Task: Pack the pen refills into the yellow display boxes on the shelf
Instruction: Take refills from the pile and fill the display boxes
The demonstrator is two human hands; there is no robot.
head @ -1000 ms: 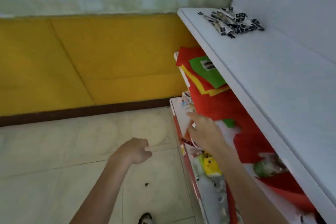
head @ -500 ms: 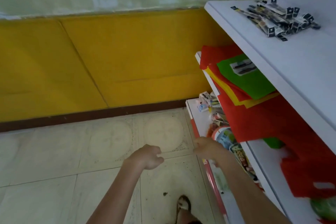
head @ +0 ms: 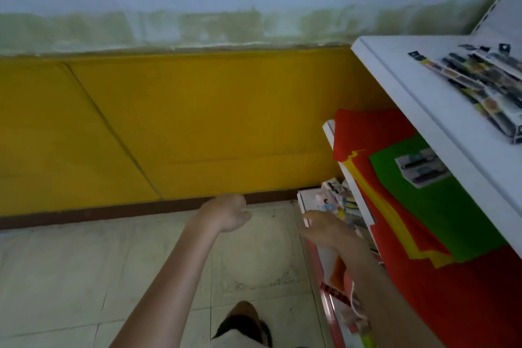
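Head view: pen refills (head: pixel 480 85) heaped on top shelf (head: pixel 395 79), well above and right of both hands; left hand (head: pixel 226 213) curled, empty; right hand (head: pixel 324 227) loosely spread, empty, at lower shelf (head: pixel 302 199).

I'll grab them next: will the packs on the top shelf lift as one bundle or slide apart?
Probably slide apart: the packs lie loose and fanned, nothing visibly binding them. They look long, flat and thin, so likely light and bendy.
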